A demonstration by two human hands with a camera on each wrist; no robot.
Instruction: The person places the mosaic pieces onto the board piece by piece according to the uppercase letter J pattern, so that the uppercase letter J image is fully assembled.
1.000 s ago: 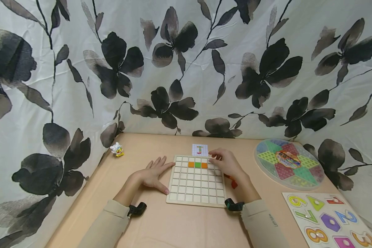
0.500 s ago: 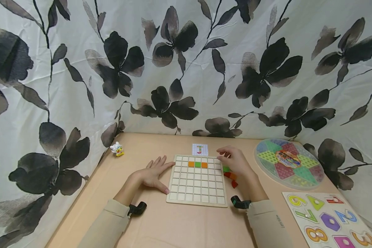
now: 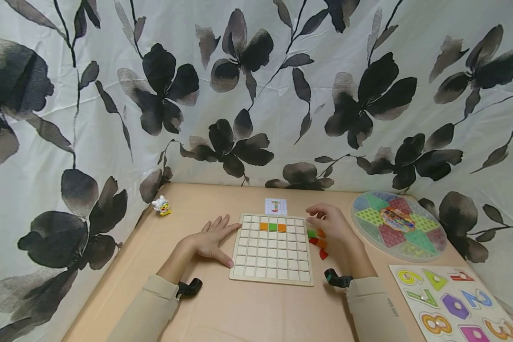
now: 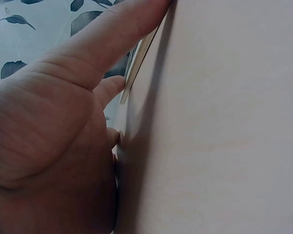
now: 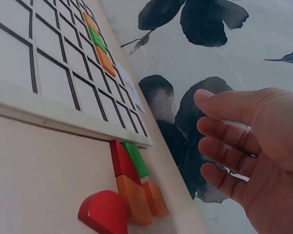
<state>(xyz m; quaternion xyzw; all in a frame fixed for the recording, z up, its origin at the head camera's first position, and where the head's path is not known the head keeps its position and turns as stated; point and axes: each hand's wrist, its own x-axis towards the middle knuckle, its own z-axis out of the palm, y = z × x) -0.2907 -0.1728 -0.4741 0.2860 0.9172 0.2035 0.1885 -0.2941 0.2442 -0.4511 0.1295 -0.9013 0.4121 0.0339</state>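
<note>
A square white grid board lies on the table. In an upper row sit an orange tile, a green tile and a second orange tile, side by side. My left hand rests with fingers spread, thumb and forefinger against the board's left edge. Right of the board, my right hand hovers with relaxed fingers; the right wrist view shows nothing in it. Below it lie loose blocks: a green one, a red one, two orange ones and a rounded red one.
Behind the board lies a small pattern card. A round patterned game board and a number-and-shape puzzle board are at the right. A small toy figure stands at the far left, before a floral curtain.
My right hand has moved right, from over the board's upper right corner to above the loose blocks, which now show more fully. The left hand has stayed in place.
</note>
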